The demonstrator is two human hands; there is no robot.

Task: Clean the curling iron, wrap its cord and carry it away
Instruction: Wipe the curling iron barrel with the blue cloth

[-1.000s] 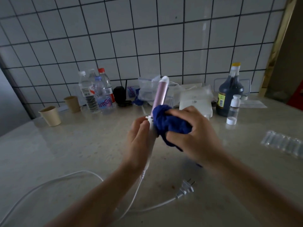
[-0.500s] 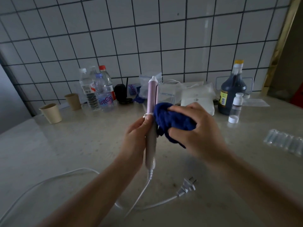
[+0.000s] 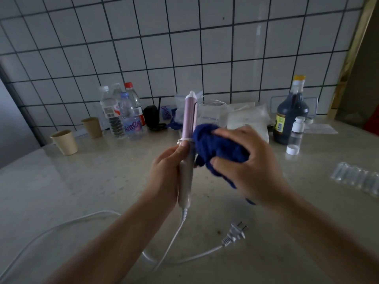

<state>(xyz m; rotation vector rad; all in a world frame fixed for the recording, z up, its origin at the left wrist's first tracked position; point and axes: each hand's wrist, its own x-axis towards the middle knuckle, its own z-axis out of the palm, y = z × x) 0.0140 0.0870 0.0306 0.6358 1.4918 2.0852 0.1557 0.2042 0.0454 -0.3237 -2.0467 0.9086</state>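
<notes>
Your left hand (image 3: 166, 171) is wrapped around the handle of the curling iron (image 3: 188, 152), holding it upright above the worktop (image 3: 82, 185) with its pink barrel pointing up and the white tip at the top. Your thumb lies along the handle just under the white collar where the barrel begins. Your right hand (image 3: 246, 160) is closed on a bunched dark blue cloth (image 3: 213, 146), fingers curled over the top and thumb underneath, and the cloth is pressed against the right side of the iron where barrel and handle meet. A loose tail of the cloth hangs below your palm.

The white cord (image 3: 170, 242) drops from the bottom of the handle to the worktop, where it runs off in a long loop toward the lower left edge of the view and curves back to the right. It ends at the plug (image 3: 233, 234), which lies flat on the worktop with its two prongs pointing up and to the right, below your right wrist and apart from it.

Along the tiled wall (image 3: 184, 48) at the back stand two paper cups (image 3: 65, 141) on the left, a cluster of clear plastic bottles (image 3: 123, 115) beside them, and a small black object (image 3: 151, 117). Behind the iron are clear plastic bags (image 3: 246, 117). On the right stands a large dark bottle (image 3: 291, 113) with a yellow cap, and a small clear bottle (image 3: 295, 136) with a white cap is just in front of it. A strip of clear plastic vials (image 3: 359, 179) lies near the right edge.
</notes>
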